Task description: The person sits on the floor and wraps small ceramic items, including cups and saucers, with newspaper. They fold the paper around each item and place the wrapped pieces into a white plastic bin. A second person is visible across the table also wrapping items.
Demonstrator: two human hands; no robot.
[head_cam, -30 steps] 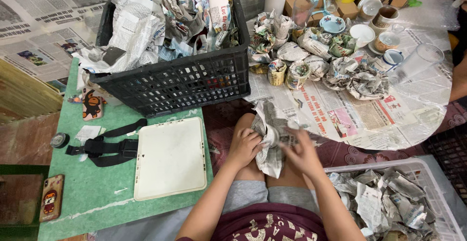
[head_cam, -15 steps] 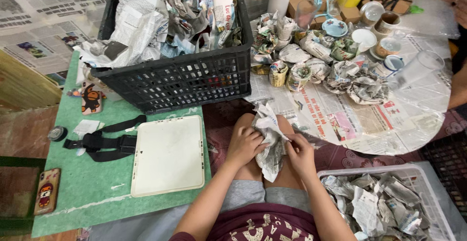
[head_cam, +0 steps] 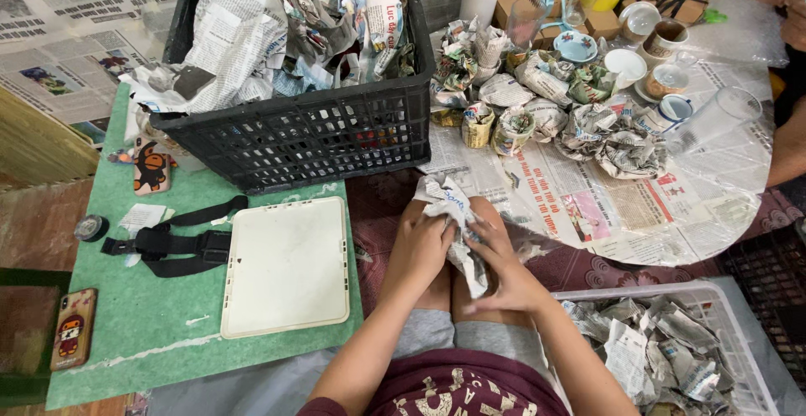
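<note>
Both hands [head_cam: 457, 256] clasp the crumpled newspaper bundle [head_cam: 453, 214] between them.

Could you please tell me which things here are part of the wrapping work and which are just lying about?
In use: left hand, right hand, newspaper bundle, black crate, wrapped cups, white basket.
Lying about: white tray, black strap, phones.
</note>
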